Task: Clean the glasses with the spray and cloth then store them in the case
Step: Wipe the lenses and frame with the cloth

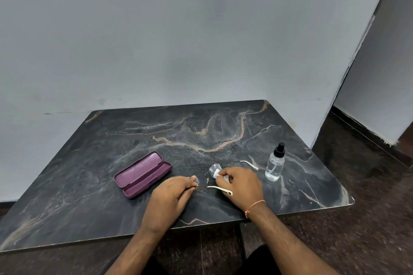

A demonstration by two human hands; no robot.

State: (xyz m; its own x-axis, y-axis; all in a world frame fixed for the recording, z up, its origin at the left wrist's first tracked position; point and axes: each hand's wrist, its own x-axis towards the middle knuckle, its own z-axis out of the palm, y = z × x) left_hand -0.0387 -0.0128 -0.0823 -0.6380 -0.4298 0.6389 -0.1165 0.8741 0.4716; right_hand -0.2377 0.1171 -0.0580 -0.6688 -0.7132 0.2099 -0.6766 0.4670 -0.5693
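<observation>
Both hands low over table: left hand (172,194) fingers pinch glasses (207,179); right hand (242,183) fingers pinch cloth (216,173).

Dark marble table (134,219), grey wall (178,40).

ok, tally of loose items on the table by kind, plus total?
Glasses: 1
White cloth: 1
Spray bottle: 1
Purple case, open: 1
Total: 4
</observation>
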